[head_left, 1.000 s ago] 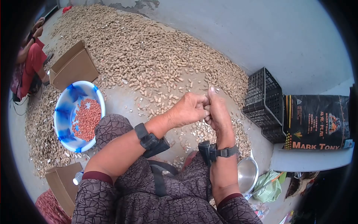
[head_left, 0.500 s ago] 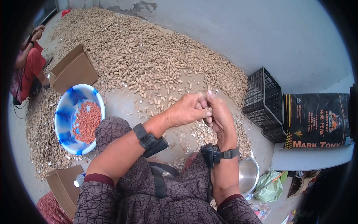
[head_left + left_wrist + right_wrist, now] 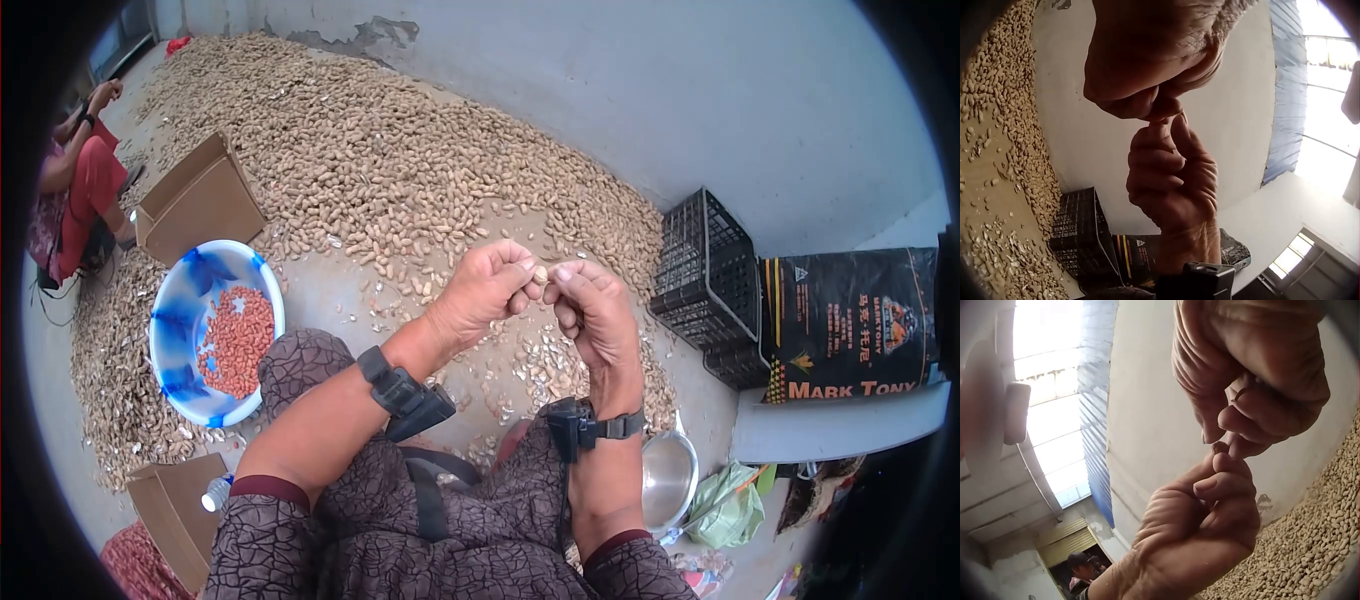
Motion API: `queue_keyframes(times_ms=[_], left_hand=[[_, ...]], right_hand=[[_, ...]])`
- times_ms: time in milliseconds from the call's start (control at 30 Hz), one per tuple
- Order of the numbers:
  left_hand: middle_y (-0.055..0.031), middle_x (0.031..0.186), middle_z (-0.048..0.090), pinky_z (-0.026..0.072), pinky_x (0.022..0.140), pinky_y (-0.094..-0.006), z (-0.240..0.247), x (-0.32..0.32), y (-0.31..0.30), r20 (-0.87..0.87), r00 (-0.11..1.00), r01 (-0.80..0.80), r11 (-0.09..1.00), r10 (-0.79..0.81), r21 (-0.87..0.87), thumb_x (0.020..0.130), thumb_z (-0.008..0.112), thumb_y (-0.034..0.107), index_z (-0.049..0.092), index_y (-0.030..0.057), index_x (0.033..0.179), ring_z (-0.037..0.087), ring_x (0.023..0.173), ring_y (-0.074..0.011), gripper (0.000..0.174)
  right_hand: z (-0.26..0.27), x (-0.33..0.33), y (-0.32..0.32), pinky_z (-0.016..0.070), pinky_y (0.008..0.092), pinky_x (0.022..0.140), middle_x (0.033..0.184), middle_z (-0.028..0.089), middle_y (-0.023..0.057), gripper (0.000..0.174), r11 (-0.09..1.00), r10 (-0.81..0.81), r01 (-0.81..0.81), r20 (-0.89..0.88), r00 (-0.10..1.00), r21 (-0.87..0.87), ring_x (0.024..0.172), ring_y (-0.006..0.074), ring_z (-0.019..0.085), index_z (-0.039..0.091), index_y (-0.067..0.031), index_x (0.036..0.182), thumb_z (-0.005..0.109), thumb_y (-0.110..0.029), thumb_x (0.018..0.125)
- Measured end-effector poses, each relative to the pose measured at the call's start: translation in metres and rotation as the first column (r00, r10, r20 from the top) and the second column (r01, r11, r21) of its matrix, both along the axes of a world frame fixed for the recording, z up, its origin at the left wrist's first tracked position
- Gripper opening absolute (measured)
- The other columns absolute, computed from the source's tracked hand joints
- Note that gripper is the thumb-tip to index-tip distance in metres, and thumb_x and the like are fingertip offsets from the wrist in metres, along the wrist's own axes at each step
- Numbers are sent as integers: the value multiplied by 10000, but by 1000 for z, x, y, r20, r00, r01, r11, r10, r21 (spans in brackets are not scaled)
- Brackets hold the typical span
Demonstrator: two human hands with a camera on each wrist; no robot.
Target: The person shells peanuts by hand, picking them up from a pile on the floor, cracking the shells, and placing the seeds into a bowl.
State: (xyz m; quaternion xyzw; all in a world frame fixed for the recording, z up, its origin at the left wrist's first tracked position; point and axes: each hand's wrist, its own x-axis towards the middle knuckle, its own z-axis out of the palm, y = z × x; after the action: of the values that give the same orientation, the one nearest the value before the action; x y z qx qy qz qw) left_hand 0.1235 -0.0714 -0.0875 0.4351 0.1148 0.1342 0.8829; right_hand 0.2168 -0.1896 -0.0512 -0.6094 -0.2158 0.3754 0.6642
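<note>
A peanut [image 3: 540, 274] in its pale shell shows between the fingertips of both hands, over the floor ahead of the knees. My left hand [image 3: 482, 290] pinches it from the left, thumb on top and the other fingers curled under. From the other side my right hand [image 3: 598, 312] pinches at it with thumb and index finger, its remaining fingers curled into the palm. In the right wrist view the peanut [image 3: 1218, 447] is a small brown tip at the left fingertips. The left wrist view has the fingers hiding it.
Left of the knees stands a blue and white basin [image 3: 170, 345] of shelled red kernels. Unshelled peanuts [image 3: 400, 150] heap along the wall. Cardboard boxes [image 3: 200, 195], a black crate [image 3: 705, 270], a black sack [image 3: 850, 320] and a metal bowl [image 3: 668, 480] surround me. Another person [image 3: 85, 190] sits far left.
Both hands have drawn slightly apart, the left one shifting left. The peanut, mostly hidden among the fingers before, now shows between the thumbs.
</note>
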Motion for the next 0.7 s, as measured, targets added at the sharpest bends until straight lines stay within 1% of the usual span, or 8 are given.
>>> queue_keyframes(times_ms=[67, 100, 200, 267, 300, 367, 500, 700], left_hand=[[-10, 690, 548, 340, 430, -141, 0, 1, -2, 8, 998, -63, 991, 62, 119, 855, 511, 162, 510, 53, 868, 464, 520, -29, 110], [-10, 690, 548, 340, 430, -141, 0, 0, -3, 8, 998, -63, 991, 63, 119, 855, 511, 162, 510, 53, 868, 464, 520, -29, 110], [2, 695, 547, 345, 462, -139, 2, -1, -4, 40, 997, -76, 993, 73, 94, 848, 526, 159, 524, 42, 935, 451, 544, -22, 146], [4, 726, 561, 344, 480, -137, 7, -3, -6, 117, 993, -14, 997, 4, 80, 837, 544, 143, 538, 26, 1028, 447, 574, -16, 225], [4, 726, 561, 344, 480, -137, 8, -3, -6, 118, 993, -13, 997, 4, 81, 837, 544, 143, 538, 26, 1028, 447, 574, -16, 225], [1, 756, 574, 343, 485, -137, 9, -3, -7, 94, 996, -19, 989, 5, 144, 827, 555, 119, 533, 22, 1095, 448, 593, -13, 286], [1, 757, 579, 345, 480, -136, 9, -3, -7, 152, 988, -45, 985, 19, 168, 824, 557, 105, 540, 28, 1104, 452, 584, -13, 291], [-43, 720, 583, 360, 455, -151, 11, -4, -2, 27, 993, -115, 932, 113, 344, 816, 565, 121, 530, -2, 929, 472, 540, -24, 171]], right_hand=[[1, -5, 2, 302, 140, 361, 653, 571, 23, 135, 999, 40, -36, 131, 991, -35, 447, 25, 435, 586, -16, 818, 561, -148, 808], [0, -5, 2, 302, 140, 361, 653, 571, 23, 135, 999, 41, -36, 130, 991, -36, 447, 25, 435, 586, -16, 818, 561, -148, 808], [-2, -2, 2, 310, 136, 368, 657, 571, 27, 110, 999, 41, -42, 46, 998, 15, 456, 26, 442, 581, -7, 820, 553, -111, 802], [-2, 1, 0, 317, 136, 367, 652, 566, 30, 93, 991, 54, -41, -101, 993, 129, 459, 28, 445, 574, 0, 815, 546, -86, 796], [-3, 2, 0, 317, 136, 367, 652, 566, 30, 93, 991, 54, -41, -100, 994, 130, 459, 28, 445, 574, 0, 815, 546, -86, 796], [-4, 4, -1, 323, 135, 366, 646, 562, 32, 87, 980, 83, -50, -171, 982, 191, 460, 31, 448, 569, 7, 812, 540, -73, 792], [-4, 4, -1, 321, 134, 363, 638, 558, 28, 91, 978, 111, -79, -163, 980, 191, 459, 30, 450, 566, 2, 804, 545, -86, 794], [-3, 1, 0, 328, 135, 371, 637, 560, 21, 128, 995, 59, -57, -19, 998, 79, 461, 24, 452, 564, -13, 792, 565, -141, 799]])
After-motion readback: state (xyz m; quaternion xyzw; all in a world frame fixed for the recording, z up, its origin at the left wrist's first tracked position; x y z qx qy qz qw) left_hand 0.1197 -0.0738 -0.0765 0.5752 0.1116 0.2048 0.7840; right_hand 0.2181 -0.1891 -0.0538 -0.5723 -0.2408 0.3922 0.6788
